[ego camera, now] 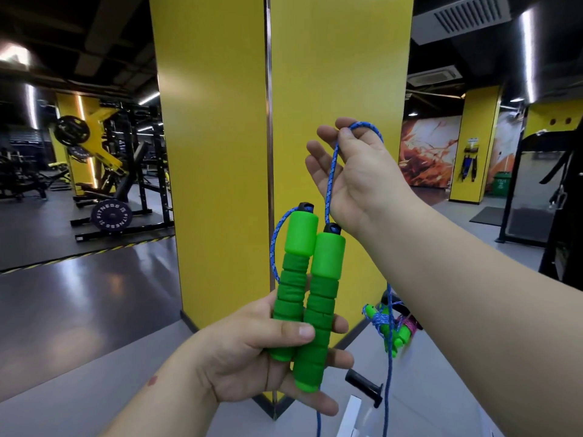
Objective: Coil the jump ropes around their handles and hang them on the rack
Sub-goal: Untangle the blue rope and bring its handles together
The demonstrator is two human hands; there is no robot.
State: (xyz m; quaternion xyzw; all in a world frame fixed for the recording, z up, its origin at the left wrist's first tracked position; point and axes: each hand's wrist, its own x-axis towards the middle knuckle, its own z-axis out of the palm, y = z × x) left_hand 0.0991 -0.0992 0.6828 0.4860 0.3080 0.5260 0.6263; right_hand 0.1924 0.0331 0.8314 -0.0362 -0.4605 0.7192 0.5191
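Head view: your left hand (268, 357) was closed around the two green handles (307, 298) of a jump rope, both upright and side by side, thumb pressed across their foam grips. Your right hand (350, 171) was raised above them, thumb and fingertips pinching the blue rope (331, 181) where it bent into a small loop; the other fingers were spread loose. From the pinch the cord dropped to the black cap of the right-side handle; a second loop arched out from the left-side handle's cap.

Readable writing: only "FITNESS", printed twice around the weight plate (111, 215) leaning at the base of the black squat rack (138, 171) on the left. Text on the green bin (501, 187) far right was too small to read.

Behind your right forearm, another jump rope (386, 326) with green handles was bundled low beside the yellow pillar (274, 121), partly covered; something pink lay with it, unclear. The blue cord's lower lengths ran out of frame. A black peg (364, 386) showed below, its mount cut off.
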